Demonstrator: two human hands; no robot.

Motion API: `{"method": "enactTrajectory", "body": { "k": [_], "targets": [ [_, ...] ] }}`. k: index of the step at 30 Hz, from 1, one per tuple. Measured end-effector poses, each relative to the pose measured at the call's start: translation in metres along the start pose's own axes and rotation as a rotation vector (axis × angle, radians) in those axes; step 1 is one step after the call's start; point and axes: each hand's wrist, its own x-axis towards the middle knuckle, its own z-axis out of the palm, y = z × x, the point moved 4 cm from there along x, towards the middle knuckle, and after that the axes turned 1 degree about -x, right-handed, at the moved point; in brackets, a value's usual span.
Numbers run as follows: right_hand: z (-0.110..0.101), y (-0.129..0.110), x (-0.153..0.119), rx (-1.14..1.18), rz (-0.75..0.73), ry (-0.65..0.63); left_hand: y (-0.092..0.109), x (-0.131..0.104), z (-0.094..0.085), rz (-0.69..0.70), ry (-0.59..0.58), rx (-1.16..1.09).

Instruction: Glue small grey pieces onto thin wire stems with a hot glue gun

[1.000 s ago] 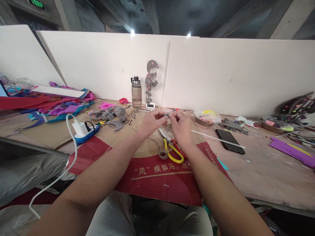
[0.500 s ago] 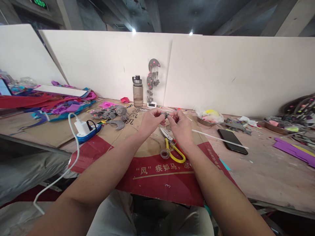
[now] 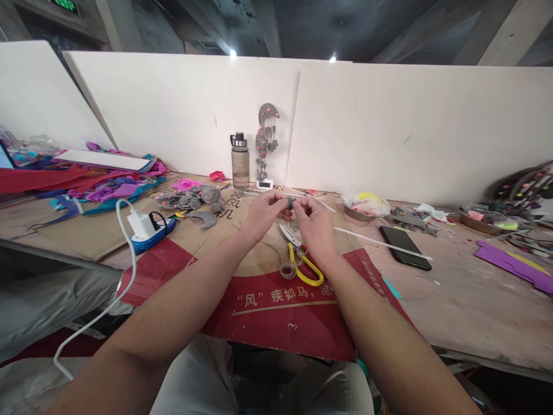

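Note:
Pinched between both my hands is a small grey piece [image 3: 291, 202], felt-like in look; its exact kind is too small to tell. My left hand [image 3: 266, 214] grips it from the left, thumb and fingers closed. From the other side my right hand [image 3: 314, 221] closes its fingertips on the same piece. Just below the hands, scissors [image 3: 307, 270] with yellow handles lie on the printed cardboard [image 3: 276, 323]. A small coil of grey cord [image 3: 287, 270] rests beside their handles.
Left of the hands lie grey felt pieces [image 3: 203, 219] and a blue power strip [image 3: 151, 236]. Behind stand a water bottle [image 3: 240, 162] and a hanging moon ornament [image 3: 268, 115]. At the right are a phone [image 3: 405, 248], a clear rod [image 3: 367, 237] and a bowl [image 3: 365, 213].
Both hands stay at the same spot with the small grey piece between them; the fingers have shifted only slightly. The whole view has moved a little.

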Motion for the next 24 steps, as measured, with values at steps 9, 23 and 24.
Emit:
{"method": "enactTrajectory", "body": {
  "k": [9, 23, 24],
  "targets": [
    [-0.0008, 0.0034, 0.0006, 0.040, 0.034, 0.011, -0.0002, -0.0003, 0.0021, 0.035, -0.045, 0.014],
    [-0.0031, -0.0011, 0.0004, 0.021, 0.046, -0.036, 0.0041, -0.0016, 0.0011, 0.112, -0.035, 0.281],
    [-0.0024, -0.0016, 0.0003, 0.017, 0.041, -0.054, 0.0033, -0.0006, -0.0002, 0.096, -0.024, 0.280]
  ]
}}
